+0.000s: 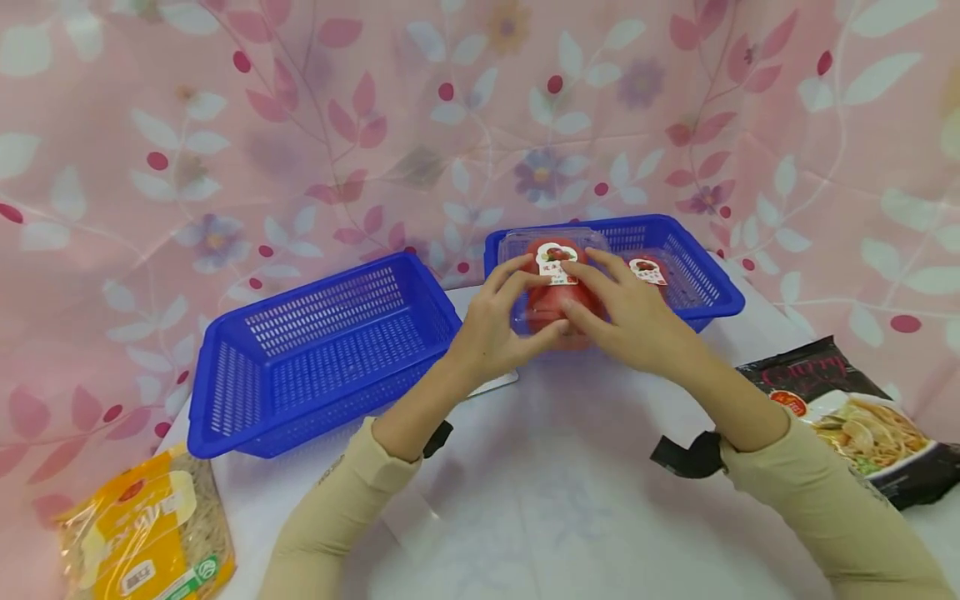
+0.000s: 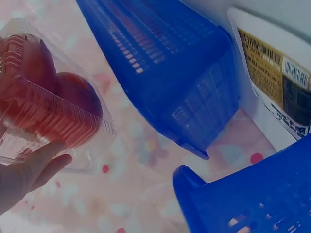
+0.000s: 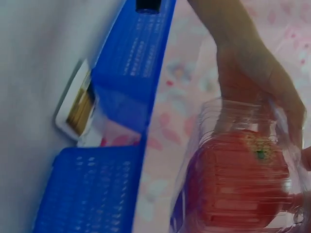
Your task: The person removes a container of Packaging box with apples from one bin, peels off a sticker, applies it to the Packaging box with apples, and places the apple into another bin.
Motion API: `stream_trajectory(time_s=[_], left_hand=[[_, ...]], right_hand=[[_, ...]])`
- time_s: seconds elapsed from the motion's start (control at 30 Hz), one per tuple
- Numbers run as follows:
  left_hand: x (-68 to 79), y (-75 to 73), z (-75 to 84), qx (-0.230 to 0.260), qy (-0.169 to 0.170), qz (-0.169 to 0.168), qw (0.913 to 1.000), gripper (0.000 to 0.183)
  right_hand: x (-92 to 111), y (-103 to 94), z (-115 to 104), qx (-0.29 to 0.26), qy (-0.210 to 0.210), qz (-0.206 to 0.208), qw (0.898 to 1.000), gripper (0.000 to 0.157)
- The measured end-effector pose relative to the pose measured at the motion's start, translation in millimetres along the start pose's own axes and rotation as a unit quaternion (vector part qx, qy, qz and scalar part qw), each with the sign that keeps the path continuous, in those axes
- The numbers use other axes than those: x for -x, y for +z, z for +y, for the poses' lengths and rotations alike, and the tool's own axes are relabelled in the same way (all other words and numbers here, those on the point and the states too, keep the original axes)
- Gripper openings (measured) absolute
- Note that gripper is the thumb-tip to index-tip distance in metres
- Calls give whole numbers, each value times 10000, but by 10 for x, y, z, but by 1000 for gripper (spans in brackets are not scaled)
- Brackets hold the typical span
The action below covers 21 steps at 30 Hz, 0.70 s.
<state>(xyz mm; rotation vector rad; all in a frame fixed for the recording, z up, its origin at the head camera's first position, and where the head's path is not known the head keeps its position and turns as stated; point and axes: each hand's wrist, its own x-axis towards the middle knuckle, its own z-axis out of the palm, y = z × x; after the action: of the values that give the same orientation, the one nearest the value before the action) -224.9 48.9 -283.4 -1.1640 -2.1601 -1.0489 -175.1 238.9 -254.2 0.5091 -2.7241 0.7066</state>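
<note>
Both hands hold a clear plastic box of tomatoes [image 1: 547, 310] with a white label on top, raised over the left part of the right blue basket [image 1: 716, 287]. My left hand [image 1: 491, 329] grips its left side, fingers over the top. From the right, my right hand [image 1: 637, 321] grips the same box. The left wrist view shows round red tomatoes [image 2: 77, 94] through the ridged plastic. In the right wrist view, a tomato [image 3: 233, 179] with a green stem spot shows inside. A second labelled tomato box [image 1: 648, 271] lies in the right basket, partly behind my right hand.
To the left stands another blue basket [image 1: 337, 417], with nothing seen in it. A white package [image 2: 267, 73] with a brown label sits between the baskets. A yellow bag [image 1: 146, 533] lies front left, and a black curry noodle bag [image 1: 862, 417] at right.
</note>
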Motion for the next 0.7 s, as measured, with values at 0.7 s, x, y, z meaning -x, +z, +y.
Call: stream_trajectory(time_s=[0.7], left_hand=[[-486,632,-875,-118,-2061,-540,9770,43]], right_hand=[[-828,448,835,-519,722,193,9958,43]])
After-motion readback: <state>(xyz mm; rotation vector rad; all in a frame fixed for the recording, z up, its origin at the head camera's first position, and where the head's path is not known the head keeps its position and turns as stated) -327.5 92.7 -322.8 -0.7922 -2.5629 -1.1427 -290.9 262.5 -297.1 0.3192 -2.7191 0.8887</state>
